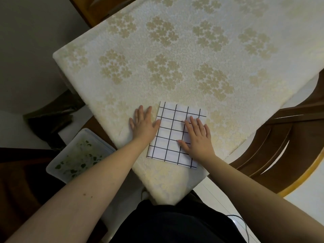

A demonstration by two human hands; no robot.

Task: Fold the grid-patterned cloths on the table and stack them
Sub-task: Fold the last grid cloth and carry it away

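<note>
While both hands lie flat (fingers spread), right hand (198, 137) presses cloth (171, 135).

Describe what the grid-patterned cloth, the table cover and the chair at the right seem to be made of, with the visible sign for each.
Grid-patterned cloth: thin woven fabric, matte; it lies flat in crisp folded layers.
Table cover: probably embossed vinyl or lace-like textile; raised crackle texture with tan flower clusters and a slight sheen.
Chair: varnished wood, probably; brown, curved slats with glossy highlights.
</note>
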